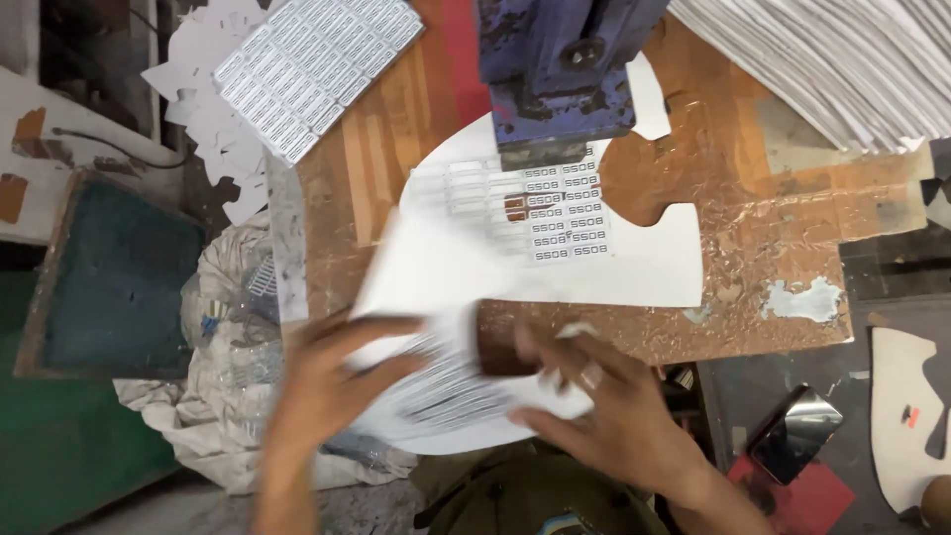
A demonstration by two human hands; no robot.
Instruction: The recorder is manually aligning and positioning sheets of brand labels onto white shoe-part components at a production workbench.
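My left hand (332, 376) and my right hand (604, 401) both grip the near edge of a white printed sheet (446, 267) lying on a worn wooden bench (763, 228). The sheet carries rows of small printed labels (565, 213), and a small rectangular hole is punched among them. Its far part lies under the blue metal head of a press (555, 69). Both hands are motion-blurred. A ring shows on a finger of my right hand.
A cut block of labels (312, 64) lies at the back left on white offcuts. A thick stack of white sheets (842, 59) fills the back right. Plastic bags (233, 347) of scrap hang left of the bench. A dark phone (792, 431) lies at the right.
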